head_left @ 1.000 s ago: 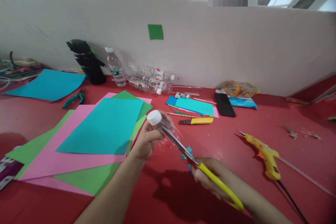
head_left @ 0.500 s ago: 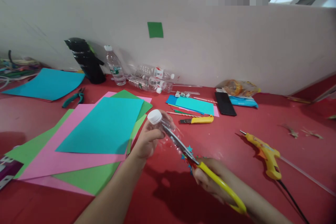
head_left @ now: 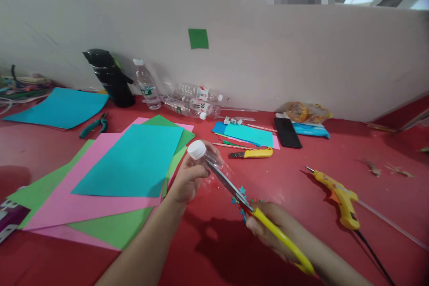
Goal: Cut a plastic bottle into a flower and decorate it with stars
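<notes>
My left hand [head_left: 190, 175] is wrapped round a clear plastic bottle [head_left: 219, 165] near its white cap [head_left: 196, 149], which tilts up toward the left. In my right hand [head_left: 271, 228] is a pair of scissors [head_left: 279, 237] with yellow handles. Their metal blades lie along the bottle, with the tips close to its neck; whether they are inside the plastic I cannot tell. Small coloured paper stars [head_left: 241, 190] lie on the red table [head_left: 214, 250] just beyond the right hand.
Left lie stacked coloured sheets [head_left: 130, 161] and pliers [head_left: 95, 126]. A black flask [head_left: 112, 78], an upright bottle [head_left: 147, 85] and lying bottles [head_left: 191, 103] line the wall. A yellow utility knife [head_left: 254, 153], a phone [head_left: 288, 132] and a glue gun [head_left: 337, 196] are to the right.
The scissor blades look slightly closer together. Both hands and the bottle stay in almost the same place.
</notes>
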Available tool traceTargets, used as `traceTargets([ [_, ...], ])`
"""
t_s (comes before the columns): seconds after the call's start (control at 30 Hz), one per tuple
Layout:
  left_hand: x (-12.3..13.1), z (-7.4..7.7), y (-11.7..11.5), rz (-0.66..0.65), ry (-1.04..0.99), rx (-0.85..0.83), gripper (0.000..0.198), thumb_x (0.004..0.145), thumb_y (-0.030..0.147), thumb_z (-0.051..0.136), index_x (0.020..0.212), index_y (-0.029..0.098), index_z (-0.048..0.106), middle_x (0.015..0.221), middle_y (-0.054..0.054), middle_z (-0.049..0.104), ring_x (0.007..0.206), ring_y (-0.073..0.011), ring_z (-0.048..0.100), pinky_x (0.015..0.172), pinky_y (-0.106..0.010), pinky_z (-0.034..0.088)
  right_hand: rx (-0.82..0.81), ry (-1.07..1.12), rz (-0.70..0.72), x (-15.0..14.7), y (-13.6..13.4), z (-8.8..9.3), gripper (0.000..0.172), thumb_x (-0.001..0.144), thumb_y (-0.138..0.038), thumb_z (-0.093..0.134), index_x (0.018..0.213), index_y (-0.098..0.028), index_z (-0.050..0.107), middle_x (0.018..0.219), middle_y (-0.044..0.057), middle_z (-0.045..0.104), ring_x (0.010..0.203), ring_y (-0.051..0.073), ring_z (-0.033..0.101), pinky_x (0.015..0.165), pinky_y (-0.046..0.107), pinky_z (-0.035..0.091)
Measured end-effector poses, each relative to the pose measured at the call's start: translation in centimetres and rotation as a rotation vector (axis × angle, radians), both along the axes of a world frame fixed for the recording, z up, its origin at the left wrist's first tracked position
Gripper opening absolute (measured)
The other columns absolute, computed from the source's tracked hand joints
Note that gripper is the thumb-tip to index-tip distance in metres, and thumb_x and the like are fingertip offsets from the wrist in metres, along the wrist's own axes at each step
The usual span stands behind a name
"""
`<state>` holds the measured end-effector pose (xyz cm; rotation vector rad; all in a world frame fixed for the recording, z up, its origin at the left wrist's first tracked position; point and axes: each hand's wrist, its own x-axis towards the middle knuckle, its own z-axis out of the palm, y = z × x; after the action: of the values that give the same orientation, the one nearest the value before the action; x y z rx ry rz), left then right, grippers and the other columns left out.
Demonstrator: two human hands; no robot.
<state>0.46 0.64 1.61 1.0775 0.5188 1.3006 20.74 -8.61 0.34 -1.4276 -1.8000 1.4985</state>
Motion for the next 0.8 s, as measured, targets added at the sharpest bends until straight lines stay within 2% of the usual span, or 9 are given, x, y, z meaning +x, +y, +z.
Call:
traceTargets([
  [0.43, 0.0, 0.0, 0.0, 0.013, -0.014, 0.001, 0.042, 0.051, 0.007, 0.053, 0.090, 0.019, 0.062, 0.083, -0.002, 0.065, 0.081, -0.0209, 0.061, 0.071, -0.032, 0.044, 0.027, -0.005, 0.002, 0.1, 0.0, 0.0, 0.054, 0.081, -0.070, 0.045, 0.064, -0.020, 0.034, 0.060, -0.006, 0.027, 0.053, 0.007, 0.024, 0.046, 0.023, 0.018],
  [0.57, 0.1, 0.1, 0.0, -0.007, -0.021, -0.019, 0.039, 0.052, 0.006, 0.056, 0.088, 0.017, 0.063, 0.084, -0.003, 0.067, 0.083, -0.0212, 0.062, 0.070, -0.031, 0.046, -0.130, 0.059, 0.022, 0.5, 0.2, -0.2, 0.052, 0.081, -0.071, 0.044, 0.071, -0.020, 0.040, 0.054, -0.008, 0.033, 0.041, 0.005, 0.029, 0.038, 0.018, 0.023],
  [0.63, 0.2, 0.2, 0.1, 0.000, -0.052, -0.081, 0.037, 0.052, 0.004, 0.057, 0.086, 0.017, 0.065, 0.083, -0.003, 0.069, 0.083, -0.0203, 0.063, 0.070, -0.029, 0.047, -0.170, 0.091, 0.029, 0.8, 0.3, -0.1, 0.051, 0.083, -0.070, 0.045, 0.076, -0.020, 0.045, 0.050, -0.009, 0.034, 0.037, 0.004, 0.031, 0.035, 0.017, 0.024],
  [0.8, -0.7, 0.1, 1.2, 0.149, -0.295, -0.345, 0.026, 0.056, 0.007, 0.059, 0.080, 0.016, 0.067, 0.075, -0.002, 0.070, 0.079, -0.0175, 0.066, 0.076, -0.028, 0.051, -0.037, 0.064, 0.022, 1.0, 0.8, 0.7, 0.049, 0.082, -0.067, 0.049, 0.074, -0.019, 0.048, 0.053, -0.007, 0.039, 0.039, 0.005, 0.034, 0.037, 0.017, 0.024],
])
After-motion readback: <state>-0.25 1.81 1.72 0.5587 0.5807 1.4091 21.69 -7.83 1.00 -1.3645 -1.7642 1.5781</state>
